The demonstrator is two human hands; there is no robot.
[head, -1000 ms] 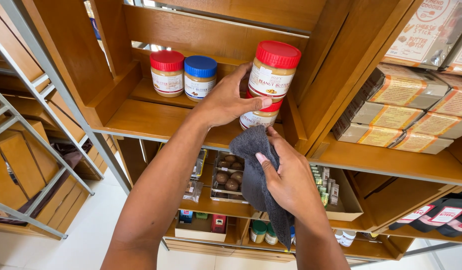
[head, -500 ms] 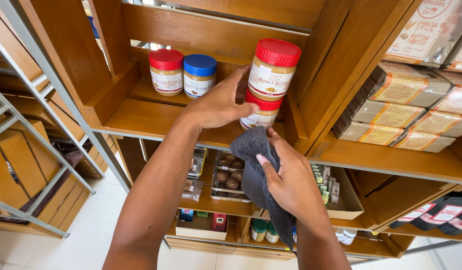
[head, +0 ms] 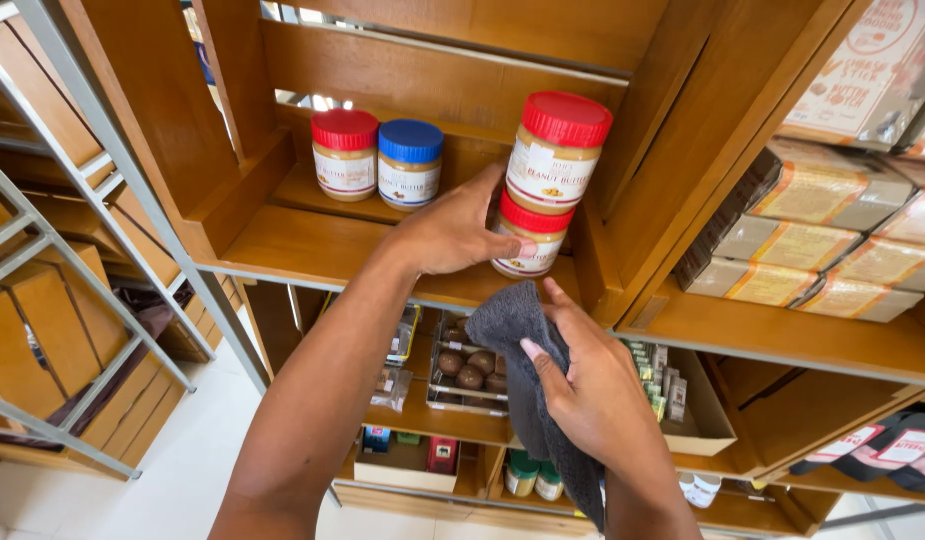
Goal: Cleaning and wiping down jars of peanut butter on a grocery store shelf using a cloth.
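- Left hand (head: pixel 452 230) grips lower red-lidded peanut butter jar (head: pixel 527 240) at frame centre, a second red-lidded jar (head: pixel 557 150) stacked on top, both on wooden shelf (head: pixel 312 245).
- Right hand (head: pixel 592 395) clutches dark grey cloth (head: pixel 517 350) below shelf edge.
- Wiping looks unfinished; two jars upper left untouched.

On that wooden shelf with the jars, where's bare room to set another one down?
Bare wooden shelf lies in front of the red-lidded jar and blue-lidded jar, left of the left hand. It is crowded at the two stacked red-lidded jars.
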